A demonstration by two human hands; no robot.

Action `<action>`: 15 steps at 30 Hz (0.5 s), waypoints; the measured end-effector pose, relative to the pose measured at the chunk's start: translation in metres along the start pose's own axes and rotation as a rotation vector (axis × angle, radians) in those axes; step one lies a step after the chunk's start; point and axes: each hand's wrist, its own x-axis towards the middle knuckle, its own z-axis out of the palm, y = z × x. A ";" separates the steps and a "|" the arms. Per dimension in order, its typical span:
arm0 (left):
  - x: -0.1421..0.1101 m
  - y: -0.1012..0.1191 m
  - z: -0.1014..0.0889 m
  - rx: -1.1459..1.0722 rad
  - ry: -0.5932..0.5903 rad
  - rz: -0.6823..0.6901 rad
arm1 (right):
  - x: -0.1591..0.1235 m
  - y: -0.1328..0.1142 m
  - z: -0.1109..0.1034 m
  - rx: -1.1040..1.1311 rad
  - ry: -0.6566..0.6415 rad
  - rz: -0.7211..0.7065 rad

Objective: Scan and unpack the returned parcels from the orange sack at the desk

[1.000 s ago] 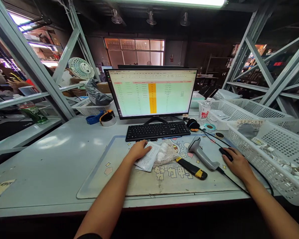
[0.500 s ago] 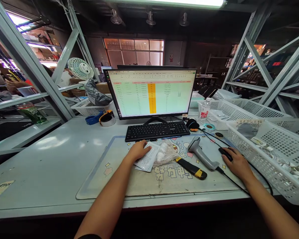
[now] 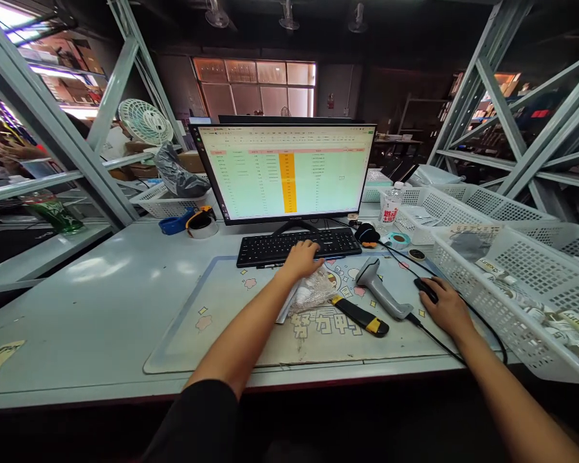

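Observation:
My left hand [image 3: 303,258] rests over the front edge of the black keyboard [image 3: 260,249], fingers stretched out onto the keys and holding nothing. Under its wrist lie a bubble-wrapped packet [image 3: 313,292] and papers [image 3: 284,314], mostly hidden by my forearm. My right hand [image 3: 446,305] is curled over a black computer mouse [image 3: 425,289] on the printed desk mat [image 3: 202,347]. Between my hands lie a grey barcode scanner [image 3: 383,292] and a black and yellow utility knife [image 3: 359,315]. The monitor [image 3: 251,183] behind shows a spreadsheet with an orange column.
White perforated baskets [image 3: 511,302] line the right side, the nearest holding small packed items. A water bottle [image 3: 390,204], a tape roll [image 3: 398,240] and a black device [image 3: 367,233] stand beside the keyboard. A tape dispenser [image 3: 202,223] sits left of the monitor. The scanner's cable crosses the mat.
My left hand has left the papers and moved forward and right onto the keyboard. My right hand stays on the mouse. The view has shifted slightly.

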 end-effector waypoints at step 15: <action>0.079 0.073 0.035 0.002 -0.125 -0.022 | -0.001 0.002 0.007 -0.034 0.048 -0.052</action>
